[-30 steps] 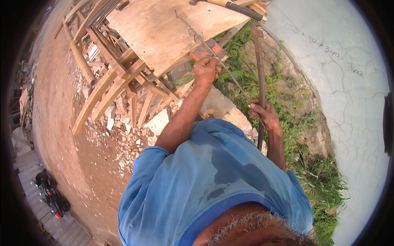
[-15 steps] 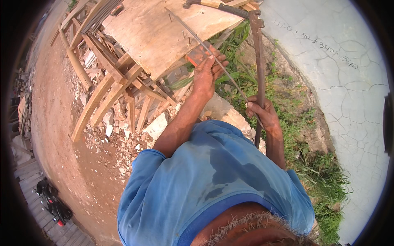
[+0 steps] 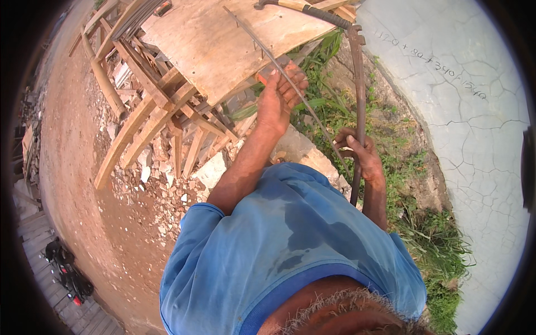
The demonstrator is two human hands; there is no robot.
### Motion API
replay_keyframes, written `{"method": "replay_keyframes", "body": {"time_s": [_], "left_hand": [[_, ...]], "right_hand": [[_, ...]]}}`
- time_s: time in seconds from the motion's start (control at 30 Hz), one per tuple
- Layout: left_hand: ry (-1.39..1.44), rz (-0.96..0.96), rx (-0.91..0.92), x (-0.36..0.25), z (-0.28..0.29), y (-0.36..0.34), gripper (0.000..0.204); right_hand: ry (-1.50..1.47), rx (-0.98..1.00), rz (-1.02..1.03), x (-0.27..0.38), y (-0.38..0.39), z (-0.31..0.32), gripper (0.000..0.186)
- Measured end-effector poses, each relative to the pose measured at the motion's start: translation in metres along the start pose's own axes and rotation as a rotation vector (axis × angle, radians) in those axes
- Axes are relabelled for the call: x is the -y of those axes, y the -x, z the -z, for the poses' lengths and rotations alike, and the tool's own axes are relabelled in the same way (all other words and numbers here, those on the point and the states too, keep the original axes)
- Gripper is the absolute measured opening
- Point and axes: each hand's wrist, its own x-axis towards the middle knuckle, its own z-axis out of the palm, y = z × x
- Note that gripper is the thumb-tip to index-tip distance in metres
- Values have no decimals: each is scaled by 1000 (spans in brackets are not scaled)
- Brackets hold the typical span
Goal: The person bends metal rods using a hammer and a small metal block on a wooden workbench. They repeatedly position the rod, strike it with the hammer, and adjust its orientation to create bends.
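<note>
A thin metal rod (image 3: pixel 312 110) slants from over the board down toward my right hand. My left hand (image 3: pixel 277 100) is at the board's near right edge, holding the rod loosely across its curled fingers, the thumb apart from it. An orange block (image 3: pixel 263 75) shows partly behind that hand. My right hand (image 3: pixel 365 159) is closed around a long dark steel bar (image 3: pixel 358 84) with a notched head. Its thumb and forefinger are parted near the rod's lower end; whether they touch it I cannot tell. Metal pins (image 3: pixel 255 46) stand in the plywood board (image 3: pixel 195 50).
A hammer (image 3: pixel 312 10) lies at the board's far edge. Timber legs (image 3: pixel 134 128) jut out to the left, over rubble (image 3: pixel 167 206). Grass (image 3: pixel 430 251) grows along a cracked pale wall (image 3: pixel 480 139) to the right. A parked motorcycle (image 3: pixel 68 272) stands far left.
My right thumb and fingers have loosened from the rod's lower end. My left thumb has moved off the rod. The steel bar has shifted slightly right.
</note>
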Motion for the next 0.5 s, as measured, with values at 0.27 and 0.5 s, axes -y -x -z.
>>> {"method": "replay_keyframes", "body": {"time_s": [0.27,0.5], "left_hand": [[-5,20,20,-12,-6,9,67],[-171,-81,-71,9,7,-1,34]], "right_hand": [[-2,-67,34,-22,1,17,44],[-38,-60,-88,-27,7,15,55]]}}
